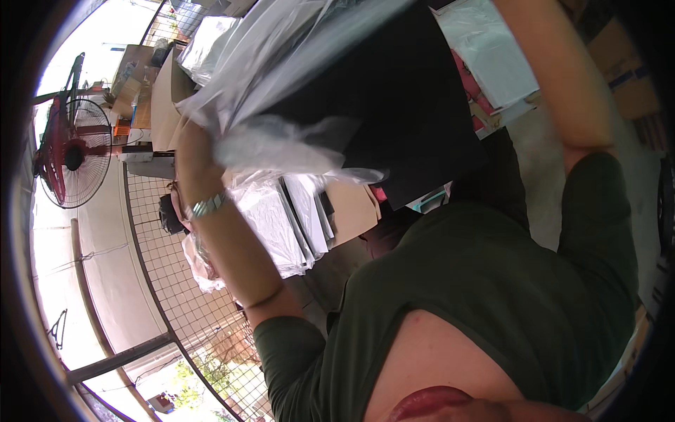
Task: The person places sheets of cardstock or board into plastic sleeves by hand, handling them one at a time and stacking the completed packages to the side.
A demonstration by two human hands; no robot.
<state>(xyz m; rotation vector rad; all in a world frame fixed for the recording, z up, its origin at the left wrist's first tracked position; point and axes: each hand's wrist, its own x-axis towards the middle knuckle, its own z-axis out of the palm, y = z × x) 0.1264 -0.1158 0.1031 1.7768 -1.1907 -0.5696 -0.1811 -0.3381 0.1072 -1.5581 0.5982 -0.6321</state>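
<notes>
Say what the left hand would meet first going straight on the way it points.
The left hand, at the clear plastic, would likely meet the brown cardboard first; blur leaves depth unclear.

The broad flat sheet (429, 98) is solid matte black, and the thin see-through plastic film (281, 144) across it is milky white with pale grey streaks. Below, stacked flat plastic-wrapped sheets (267, 221) show white with dark grey edges, beside a plain tan cardboard piece (355, 214). The flat wrapped pack (496, 56) at upper right is whitish, with pinkish red beside it. The short-sleeved cloth top (478, 281) is plain dark green; the linked metal wristband (208, 205) is silvery, banded crosswise. The round caged fan (74, 156) is dark red and black, and the wire mesh (184, 280) makes a dark square grid.
</notes>
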